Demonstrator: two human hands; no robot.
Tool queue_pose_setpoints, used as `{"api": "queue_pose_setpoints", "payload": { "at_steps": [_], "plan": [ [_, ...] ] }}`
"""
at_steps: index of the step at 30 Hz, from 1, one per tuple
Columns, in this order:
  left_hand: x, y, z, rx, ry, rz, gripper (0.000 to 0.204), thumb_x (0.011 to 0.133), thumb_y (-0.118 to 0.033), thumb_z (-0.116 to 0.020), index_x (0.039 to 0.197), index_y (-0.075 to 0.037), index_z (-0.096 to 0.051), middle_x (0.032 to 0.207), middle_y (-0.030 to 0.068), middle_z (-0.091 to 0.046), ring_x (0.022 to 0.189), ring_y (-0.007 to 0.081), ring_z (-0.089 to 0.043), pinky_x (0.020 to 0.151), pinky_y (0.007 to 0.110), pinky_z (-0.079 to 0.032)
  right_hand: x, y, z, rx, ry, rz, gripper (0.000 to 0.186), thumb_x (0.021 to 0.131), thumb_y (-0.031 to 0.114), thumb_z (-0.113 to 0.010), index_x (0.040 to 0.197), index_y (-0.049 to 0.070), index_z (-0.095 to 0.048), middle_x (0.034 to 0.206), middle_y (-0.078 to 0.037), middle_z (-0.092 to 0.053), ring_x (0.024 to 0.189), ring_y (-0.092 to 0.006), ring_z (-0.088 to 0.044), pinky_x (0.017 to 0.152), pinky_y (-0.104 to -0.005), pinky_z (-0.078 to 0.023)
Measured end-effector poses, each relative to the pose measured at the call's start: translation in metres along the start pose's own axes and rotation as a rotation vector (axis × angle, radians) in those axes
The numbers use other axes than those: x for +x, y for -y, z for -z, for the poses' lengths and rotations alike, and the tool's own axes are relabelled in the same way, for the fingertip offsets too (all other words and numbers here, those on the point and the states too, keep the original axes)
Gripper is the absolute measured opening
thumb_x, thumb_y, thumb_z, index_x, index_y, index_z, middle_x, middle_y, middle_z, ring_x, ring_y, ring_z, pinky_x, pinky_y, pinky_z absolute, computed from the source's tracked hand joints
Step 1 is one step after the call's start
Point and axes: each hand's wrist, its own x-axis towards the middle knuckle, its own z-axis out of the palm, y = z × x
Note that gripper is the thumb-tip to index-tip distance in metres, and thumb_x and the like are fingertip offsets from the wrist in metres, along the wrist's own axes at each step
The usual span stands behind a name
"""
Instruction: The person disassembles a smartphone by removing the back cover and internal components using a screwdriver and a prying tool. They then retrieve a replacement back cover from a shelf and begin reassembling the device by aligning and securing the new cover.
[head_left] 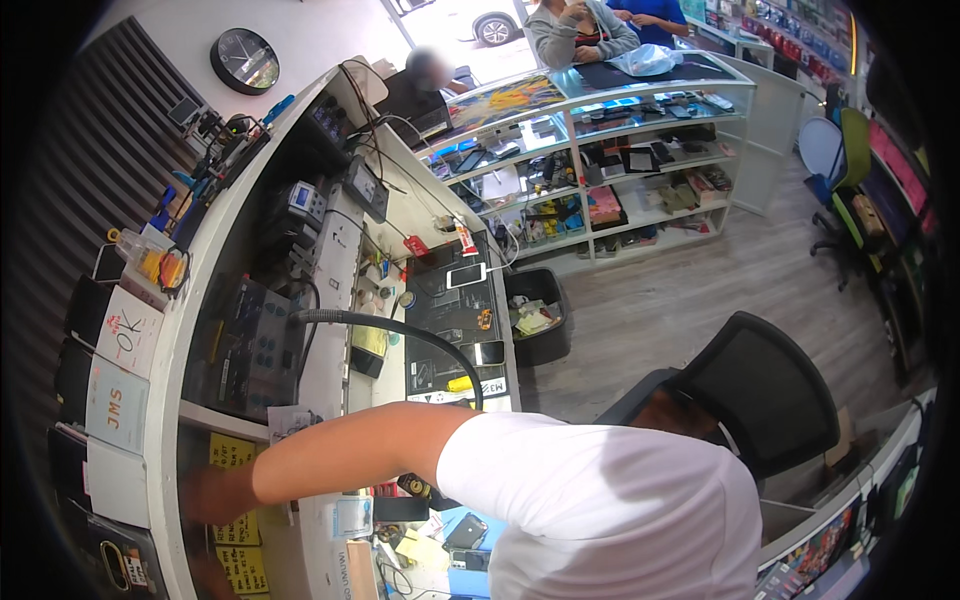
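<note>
My right arm, in a white sleeve, reaches across to the left over the workbench. My right hand (215, 496) is in the shadowed opening of a white shelf unit (172, 400), beside yellow handwritten notes (232, 452). Its fingers are dark and blurred, so whether they grip anything does not show. Lower down, at the same opening, a dim patch of skin seems to be my left hand (208, 577), close to another yellow note (243, 570). Its fingers cannot be made out.
A black flexible hose (400, 325) arches over the bench. A white-screened phone (466, 275) lies on a dark mat (428, 362). Boxes (118, 400) line the shelf top. Beyond are a bin (540, 318), an office chair (765, 390), a glass display counter (577, 180) and several people.
</note>
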Motion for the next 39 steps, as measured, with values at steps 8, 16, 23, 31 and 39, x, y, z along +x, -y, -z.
{"api": "queue_pose_setpoints", "payload": {
  "at_steps": [8, 16, 23, 31, 39],
  "plan": [
    [-0.005, 0.016, -0.006, -0.069, 0.011, 0.023, 0.047, 0.092, -0.003, -0.060, 0.139, 0.006, -0.061, 0.140, 0.0211, -0.065, 0.129, 0.0322, -0.064, 0.110, 0.042, -0.050, 0.015, -0.014, -0.015, 0.235, -0.467, -0.190, 0.037, 0.095, 0.006, -0.065, 0.130, -0.004, -0.068, 0.132, -0.026, -0.067, 0.117, -0.0407, -0.069, 0.095, -0.0478, -0.060],
    [0.000, 0.006, -0.008, -0.115, 0.018, 0.022, 0.049, 0.090, 0.002, -0.060, 0.139, 0.007, -0.061, 0.140, 0.0210, -0.065, 0.129, 0.0318, -0.064, 0.110, 0.041, -0.050, 0.014, -0.030, -0.013, 0.267, -0.213, -0.090, 0.056, 0.087, 0.016, -0.071, 0.141, 0.002, -0.063, 0.152, -0.024, -0.055, 0.139, -0.0393, -0.055, 0.115, -0.0504, -0.046],
    [0.001, 0.013, -0.013, -0.117, 0.029, 0.035, 0.051, 0.087, 0.008, -0.060, 0.138, 0.008, -0.060, 0.140, 0.0208, -0.065, 0.129, 0.0314, -0.063, 0.110, 0.041, -0.050, -0.014, -0.005, -0.010, 0.142, -0.176, -0.071, 0.033, 0.079, 0.014, -0.074, 0.110, 0.003, -0.077, 0.112, -0.020, -0.073, 0.112, -0.0385, -0.070, 0.097, -0.0487, -0.057],
    [0.001, 0.005, -0.009, -0.127, 0.040, 0.017, 0.054, 0.085, 0.013, -0.060, 0.138, 0.009, -0.060, 0.140, 0.0207, -0.065, 0.129, 0.0310, -0.063, 0.111, 0.040, -0.050, 0.010, -0.020, -0.043, 0.102, -0.197, -0.086, 0.030, 0.080, 0.019, -0.075, 0.106, 0.002, -0.075, 0.108, -0.018, -0.074, 0.107, -0.0378, -0.070, 0.094, -0.0486, -0.057],
    [-0.015, -0.016, 0.004, 0.006, 0.077, 0.038, 0.055, 0.084, 0.017, -0.061, 0.139, 0.011, -0.058, 0.135, 0.0221, -0.067, 0.127, 0.0320, -0.065, 0.110, 0.041, -0.050, -0.027, 0.005, -0.040, -0.069, -0.714, 0.168, 0.023, 0.078, 0.020, -0.073, 0.092, 0.003, -0.069, 0.096, -0.014, -0.066, 0.093, -0.0334, -0.068, 0.067, -0.0439, -0.059]
  ]
}}
